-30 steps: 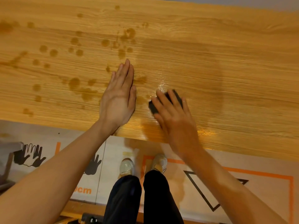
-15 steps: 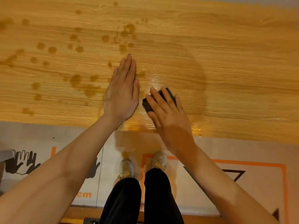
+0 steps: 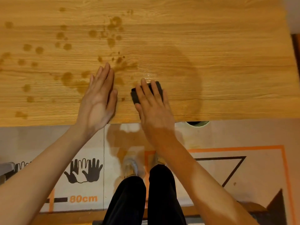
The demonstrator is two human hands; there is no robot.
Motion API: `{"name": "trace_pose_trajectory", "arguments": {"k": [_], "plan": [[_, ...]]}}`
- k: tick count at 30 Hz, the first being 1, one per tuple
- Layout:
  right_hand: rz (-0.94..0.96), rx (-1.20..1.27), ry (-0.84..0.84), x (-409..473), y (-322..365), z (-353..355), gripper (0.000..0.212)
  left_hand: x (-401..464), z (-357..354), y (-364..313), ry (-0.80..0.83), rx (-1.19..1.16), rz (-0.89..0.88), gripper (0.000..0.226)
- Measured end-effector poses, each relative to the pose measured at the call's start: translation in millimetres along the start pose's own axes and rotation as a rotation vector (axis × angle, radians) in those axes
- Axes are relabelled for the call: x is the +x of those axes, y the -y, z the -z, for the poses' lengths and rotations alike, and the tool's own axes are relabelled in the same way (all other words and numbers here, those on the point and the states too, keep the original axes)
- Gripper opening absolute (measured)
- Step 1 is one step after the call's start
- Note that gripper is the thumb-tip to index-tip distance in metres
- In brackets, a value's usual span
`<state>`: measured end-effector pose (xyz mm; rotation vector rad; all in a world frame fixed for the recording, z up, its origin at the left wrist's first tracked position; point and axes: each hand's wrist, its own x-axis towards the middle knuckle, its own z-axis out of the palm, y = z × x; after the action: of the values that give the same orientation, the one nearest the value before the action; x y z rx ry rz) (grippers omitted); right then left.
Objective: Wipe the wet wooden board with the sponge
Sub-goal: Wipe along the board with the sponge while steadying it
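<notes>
Right hand (image 3: 154,109) pressing sponge (image 3: 146,91) flat on wet board (image 3: 227,62) to wipe; left hand (image 3: 99,98) beside sponge, open-palmed, bracing.

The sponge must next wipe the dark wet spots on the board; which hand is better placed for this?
The right hand. It already presses the dark sponge flat on the wooden board. The left hand lies flat with nothing under it, nearer the wet spots, so it probably must move away first.
</notes>
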<state>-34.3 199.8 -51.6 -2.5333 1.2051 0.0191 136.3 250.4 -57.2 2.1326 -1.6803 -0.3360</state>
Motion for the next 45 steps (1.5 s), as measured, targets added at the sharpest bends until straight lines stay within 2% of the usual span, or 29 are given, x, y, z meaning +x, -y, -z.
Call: {"name": "trace_pose_trajectory", "arguments": {"k": [2, 3, 6, 9, 11, 14, 16, 18, 20, 22, 25, 28, 32, 34, 36, 38, 40, 42, 45], "plan": [[0.037, 0.005, -0.006, -5.8, -36.0, 12.0, 0.051, -2.7, -1.7, 1.8, -0.009, 0.018, -0.011, 0.054], [-0.005, 0.011, -0.048, -13.6, -58.7, 18.9, 0.051, -3.2, -2.4, 2.6, -0.019, 0.024, -0.017, 0.054], [-0.323, 0.111, -0.199, -45.5, -114.8, 37.4, 0.049, -3.9, -5.2, 2.9, -0.041, 0.029, -0.034, 0.054], [-0.541, 0.11, -0.276, -42.3, -95.5, 29.7, 0.048, -4.7, -6.9, 4.1, -0.047, 0.032, -0.031, 0.053], [-0.461, 0.025, -0.246, -23.4, -50.9, 14.3, 0.051, -3.0, -7.7, 4.9, -0.047, 0.033, -0.03, 0.053], [-0.191, 0.035, -0.172, -13.6, 11.1, -8.9, 0.049, -2.3, -7.8, 4.5, -0.034, 0.029, -0.038, 0.052], [-0.049, 0.089, -0.074, -15.8, 11.8, -4.2, 0.049, -3.7, -6.7, 5.3, -0.029, 0.038, -0.044, 0.052], [0.045, 0.101, -0.054, -21.2, -21.9, 10.3, 0.047, -3.8, -5.4, 7.1, -0.03, 0.047, -0.045, 0.052], [-0.013, 0.117, -0.105, -31.3, -72.4, 26.6, 0.044, -3.4, -5.0, 8.5, -0.032, 0.054, -0.045, 0.052], [-0.16, 0.166, -0.138, -50.8, -117.1, 39.7, 0.045, -3.7, -6.2, 7.2, -0.028, 0.058, -0.039, 0.053], [-0.268, 0.288, -0.218, -72.4, -133.9, 40.5, 0.047, -4.6, -8.2, 4.9, -0.025, 0.057, -0.029, 0.052], [-0.18, 0.241, -0.249, -65.8, -91.4, 24.7, 0.048, -4.4, -8.0, 5.7, -0.024, 0.065, -0.026, 0.052], [0.091, 0.13, -0.236, -46.7, -22.1, -6.0, 0.043, -3.9, -7.0, 5.2, -0.023, 0.062, -0.031, 0.052], [0.258, 0.04, -0.204, -45.2, -27.4, -6.5, 0.044, -4.3, -6.8, 4.6, -0.017, 0.066, -0.034, 0.052], [0.388, -0.027, -0.149, -51.5, -64.0, 1.5, 0.05, -4.1, -6.3, 4.0, -0.015, 0.063, -0.035, 0.052], [0.357, -0.034, -0.141, -65.1, -105.4, 12.3, 0.052, -3.8, -6.0, 2.6, -0.014, 0.052, -0.034, 0.052], [0.232, -0.031, -0.2, -80.3, -128.5, 18.2, 0.05, -4.5, -6.4, 2.0, -0.002, 0.043, -0.027, 0.052], [0.161, -0.03, -0.283, -84.3, -122.3, 12.3, 0.046, -5.3, -7.0, 3.0, 0.006, 0.047, -0.015, 0.052], [0.186, -0.005, -0.328, -67.5, -76.3, -7.2, 0.047, -3.7, -6.6, 3.4, 0.008, 0.044, -0.006, 0.052]]}}
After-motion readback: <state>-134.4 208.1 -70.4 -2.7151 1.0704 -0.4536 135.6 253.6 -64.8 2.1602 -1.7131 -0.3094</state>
